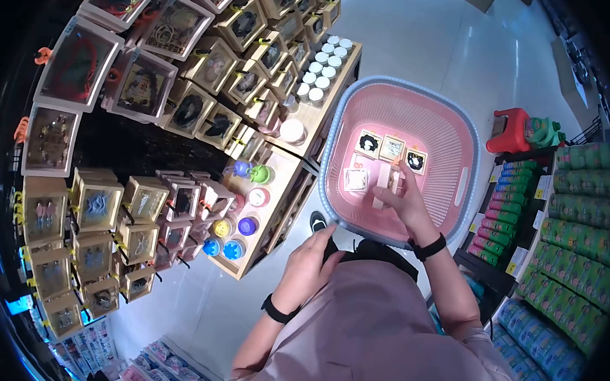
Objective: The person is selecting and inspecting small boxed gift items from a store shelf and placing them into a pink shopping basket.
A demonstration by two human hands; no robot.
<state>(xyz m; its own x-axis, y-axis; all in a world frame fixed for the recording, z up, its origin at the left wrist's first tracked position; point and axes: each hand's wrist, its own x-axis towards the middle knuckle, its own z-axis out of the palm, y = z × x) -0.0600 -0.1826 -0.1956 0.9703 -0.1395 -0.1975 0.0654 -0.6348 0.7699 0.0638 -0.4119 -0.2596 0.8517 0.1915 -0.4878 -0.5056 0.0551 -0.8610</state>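
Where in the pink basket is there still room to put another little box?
The pink basket has bare floor along its top and right side, between the row of small boxes and the rim. The left middle is crowded: boxes lie there and the right hand reaches in. The wooden shelf beside it is packed.

Framed boxes point(145, 85) on dark rack left; red stool point(508, 132) far right; green packs point(582, 226) shelved right.

Pink basket point(452, 139) — blue-rimmed, four small framed boxes flat inside; fifth box point(394, 176) upright, held.
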